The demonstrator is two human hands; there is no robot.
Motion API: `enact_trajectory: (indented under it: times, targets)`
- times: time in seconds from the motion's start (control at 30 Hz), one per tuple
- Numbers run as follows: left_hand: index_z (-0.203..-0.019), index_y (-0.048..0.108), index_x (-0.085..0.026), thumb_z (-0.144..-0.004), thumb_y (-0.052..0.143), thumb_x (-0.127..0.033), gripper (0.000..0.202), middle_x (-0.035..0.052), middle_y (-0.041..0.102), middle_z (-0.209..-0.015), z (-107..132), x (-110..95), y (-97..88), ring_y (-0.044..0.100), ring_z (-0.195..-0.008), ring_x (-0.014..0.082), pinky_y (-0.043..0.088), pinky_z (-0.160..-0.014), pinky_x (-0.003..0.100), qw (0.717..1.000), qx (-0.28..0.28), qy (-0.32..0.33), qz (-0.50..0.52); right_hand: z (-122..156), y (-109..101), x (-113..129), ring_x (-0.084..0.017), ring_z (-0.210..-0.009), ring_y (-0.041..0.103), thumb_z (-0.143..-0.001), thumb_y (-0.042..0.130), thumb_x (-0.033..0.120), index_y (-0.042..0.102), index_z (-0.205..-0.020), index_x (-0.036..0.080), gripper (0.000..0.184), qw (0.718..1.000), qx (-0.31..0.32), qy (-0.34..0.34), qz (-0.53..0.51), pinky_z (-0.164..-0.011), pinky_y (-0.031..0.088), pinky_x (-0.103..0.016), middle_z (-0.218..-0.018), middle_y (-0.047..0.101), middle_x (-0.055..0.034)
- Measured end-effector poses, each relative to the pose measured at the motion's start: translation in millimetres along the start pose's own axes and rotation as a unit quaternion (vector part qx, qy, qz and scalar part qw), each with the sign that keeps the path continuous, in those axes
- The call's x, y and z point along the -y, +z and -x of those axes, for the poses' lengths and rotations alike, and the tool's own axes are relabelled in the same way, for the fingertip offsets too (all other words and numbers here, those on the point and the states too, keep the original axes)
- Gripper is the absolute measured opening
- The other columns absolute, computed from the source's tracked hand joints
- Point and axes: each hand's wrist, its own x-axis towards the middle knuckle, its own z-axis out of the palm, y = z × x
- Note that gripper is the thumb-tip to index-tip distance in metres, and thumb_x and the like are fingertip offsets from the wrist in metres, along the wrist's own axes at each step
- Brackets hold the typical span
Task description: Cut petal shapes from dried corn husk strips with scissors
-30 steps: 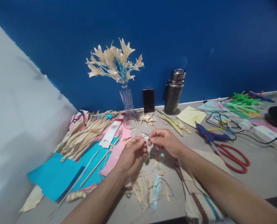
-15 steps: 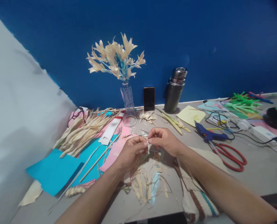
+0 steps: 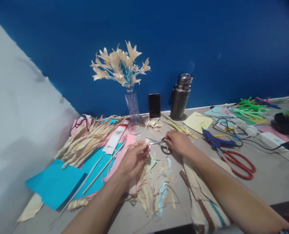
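My left hand (image 3: 136, 157) pinches a small pale piece (image 3: 147, 140), which looks like dried husk, between thumb and fingertips. Just right of it lies a small pair of scissors (image 3: 165, 149) with dark handles, blades pointing left toward that piece. The fingers of my right hand (image 3: 180, 142) curl over the scissors' upper handle loop; the fingertips are partly hidden. Below both hands, thin husk scraps (image 3: 146, 195) and a light blue strip (image 3: 162, 195) are strewn on the table (image 3: 178, 211).
Husk flowers (image 3: 120, 63) stand in a clear bottle (image 3: 132, 105) at the back. Nearby are a phone (image 3: 154, 105) and flask (image 3: 182, 97). Dried husks (image 3: 86, 143) lie left; a blue glue gun (image 3: 217, 140), red-handled scissors (image 3: 240, 164) and cables lie right. Striped cloth (image 3: 207, 208) sits under my right forearm.
My hands were together at the small piece; my right hand has moved right to the scissors' handles. My left hand has shifted slightly left and down, still pinching the piece.
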Motion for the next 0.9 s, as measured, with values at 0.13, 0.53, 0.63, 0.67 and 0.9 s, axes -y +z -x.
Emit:
enact_trajectory:
  times: [0.13,0.53,0.63,0.67,0.9]
  targets:
    - [-0.074,0.059,-0.013,-0.071,0.073,-0.015,0.015,0.0036,0.062,-0.072,-0.8,1.9,-0.7,0.059,-0.065,0.0109,0.047,-0.058,0.02,1.0,-0.013,-0.008,-0.002,-2.5,5.6,-4.1,-0.019,-0.081,0.058,-0.08,0.059,0.017,0.067,-0.084,0.018,0.009,0.999,0.023,-0.01,0.025,-0.063,0.031,-0.026,-0.089,0.065,-0.0071]
    - [-0.074,0.058,-0.014,-0.07,0.075,-0.015,0.017,0.0001,0.056,-0.065,-0.9,-0.8,-0.5,0.052,-0.059,0.0072,0.044,-0.053,0.017,0.999,-0.02,0.001,0.032,-3.8,7.4,-1.0,-0.022,-0.083,0.06,-0.087,0.055,0.021,0.066,-0.087,0.018,0.012,0.999,-0.004,-0.008,0.048,-0.062,0.03,-0.029,-0.091,0.067,-0.01]
    - [-0.075,0.058,-0.015,-0.069,0.075,-0.015,0.019,-0.0001,0.058,-0.068,0.9,-5.1,1.3,0.053,-0.061,0.007,0.045,-0.054,0.017,0.998,-0.024,0.002,0.057,-4.2,-1.3,-1.4,-0.023,-0.08,0.06,-0.091,0.049,0.023,0.064,-0.094,0.017,0.017,0.999,-0.025,0.019,0.036,-0.063,0.032,-0.029,-0.087,0.068,-0.0106]
    - [-0.075,0.057,-0.016,-0.068,0.076,-0.014,0.02,-0.0004,0.058,-0.069,1.4,-6.4,1.9,0.053,-0.061,0.007,0.045,-0.055,0.017,0.998,-0.024,0.004,0.065,-4.3,-4.4,-1.6,-0.022,-0.08,0.06,-0.091,0.049,0.024,0.064,-0.096,0.017,0.018,0.999,-0.033,0.024,0.024,-0.064,0.034,-0.029,-0.087,0.069,-0.0095]
    - [-0.075,0.056,-0.017,-0.07,0.075,-0.016,0.02,-0.0013,0.058,-0.069,5.8,-11.6,4.5,0.053,-0.059,0.0071,0.045,-0.055,0.018,0.996,-0.009,0.014,0.083,0.6,-13.8,5.9,-0.016,-0.069,0.057,-0.082,0.063,0.042,0.066,-0.102,0.016,0.033,0.825,0.091,0.026,-0.557,-0.061,0.043,-0.028,-0.092,0.067,-0.0086]
